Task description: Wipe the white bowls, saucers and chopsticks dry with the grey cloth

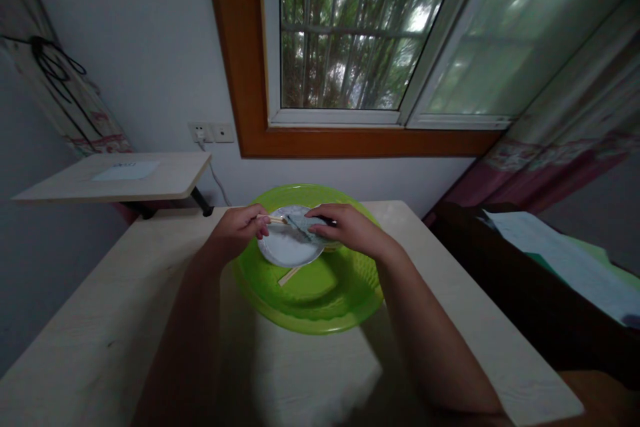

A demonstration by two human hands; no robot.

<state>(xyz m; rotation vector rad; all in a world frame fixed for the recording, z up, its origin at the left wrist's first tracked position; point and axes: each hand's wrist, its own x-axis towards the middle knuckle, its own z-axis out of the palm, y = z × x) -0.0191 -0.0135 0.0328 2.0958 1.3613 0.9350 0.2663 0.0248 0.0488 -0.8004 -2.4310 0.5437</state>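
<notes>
- The held chopsticks [273, 219] are above the plate, over the far left part of the green basin, with their long axis running nearly side to side, tipping slightly towards the person at the right end
- One end is in the left hand [245, 225]; the other points right, to the cloth [306, 225]
- The left hand is closed, thumb and fingers pinching the chopsticks, though how many it grips I cannot tell
- The right hand [344, 225] is curled round the grey-green cloth, fingers pointing left, and the cloth meets the chopsticks' right end
- The white plate [290, 248] sits in the green basin [320, 325], below both hands
- The lower chopsticks [289, 276] lie in the basin just beside the plate's near edge, their long axis slanting from near left to far right, the far end hidden at the plate
- The basin rests on the pale tabletop [310, 373], near the wall below the window [365, 33]
</notes>
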